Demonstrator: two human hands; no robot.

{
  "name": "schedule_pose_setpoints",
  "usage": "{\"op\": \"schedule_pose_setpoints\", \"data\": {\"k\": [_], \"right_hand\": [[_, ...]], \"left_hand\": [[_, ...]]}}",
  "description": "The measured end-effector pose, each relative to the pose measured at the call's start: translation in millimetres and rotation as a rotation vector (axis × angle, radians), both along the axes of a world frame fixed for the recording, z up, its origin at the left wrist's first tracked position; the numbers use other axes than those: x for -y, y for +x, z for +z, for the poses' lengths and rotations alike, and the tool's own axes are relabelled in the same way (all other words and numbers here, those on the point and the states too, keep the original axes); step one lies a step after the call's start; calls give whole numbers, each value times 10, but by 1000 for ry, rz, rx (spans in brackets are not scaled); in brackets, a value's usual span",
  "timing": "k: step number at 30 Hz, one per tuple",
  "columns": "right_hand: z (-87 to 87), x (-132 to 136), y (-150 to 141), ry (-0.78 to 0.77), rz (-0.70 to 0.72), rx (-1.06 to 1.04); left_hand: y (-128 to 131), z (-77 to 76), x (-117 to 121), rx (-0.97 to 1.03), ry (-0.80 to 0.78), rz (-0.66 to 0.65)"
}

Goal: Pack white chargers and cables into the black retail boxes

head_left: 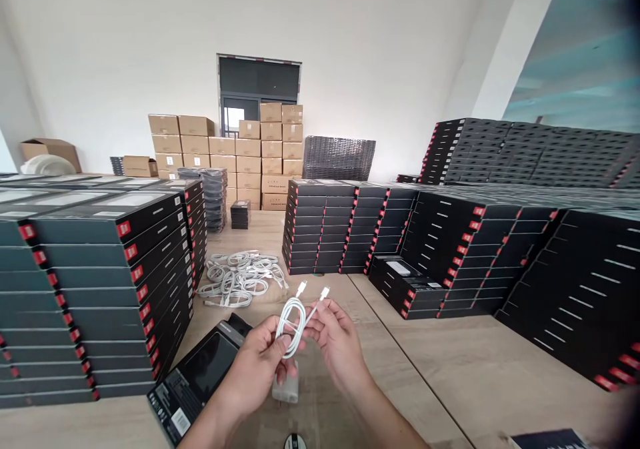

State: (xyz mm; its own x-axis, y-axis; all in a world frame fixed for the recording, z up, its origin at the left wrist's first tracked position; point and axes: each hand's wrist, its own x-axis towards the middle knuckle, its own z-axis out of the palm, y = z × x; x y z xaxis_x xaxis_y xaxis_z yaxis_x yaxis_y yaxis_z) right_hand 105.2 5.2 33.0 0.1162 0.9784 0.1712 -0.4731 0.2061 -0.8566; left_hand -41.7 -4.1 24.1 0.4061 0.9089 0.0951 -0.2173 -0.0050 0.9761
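Observation:
My left hand (257, 362) and my right hand (336, 342) hold one coiled white cable (291, 325) between them, above the wooden table (450, 369). Its two connector ends (313, 291) stick up past my fingers. Under my left hand I also see a small white block (287, 389), partly hidden by my fingers. An open black box (200, 375) lies on the table just left of my left hand. A loose pile of white cables (240, 277) sits farther back on the table.
Tall stacks of black boxes with red tabs stand at the left (100, 282), at the centre back (340, 225) and along the right (525, 262). Brown cartons (250, 155) are piled against the far wall. A stack of dark trays (339, 157) stands beside them.

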Motion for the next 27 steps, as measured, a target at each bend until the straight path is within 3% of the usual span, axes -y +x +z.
{"op": "schedule_pose_setpoints", "data": {"k": [7, 14, 18, 23, 27], "right_hand": [[29, -2, 21, 3, -56, 10], [83, 13, 35, 32, -83, 53], [54, -29, 65, 16, -92, 11], [36, -21, 68, 20, -115, 142], [44, 8, 53, 36, -148, 250]], "left_hand": [[-9, 21, -7, -29, 7, 7], [-16, 78, 18, 69, -199, -30], [6, 46, 32, 79, -198, -23], [35, 29, 11, 84, -151, 95], [59, 46, 46, 147, -224, 47]]}}
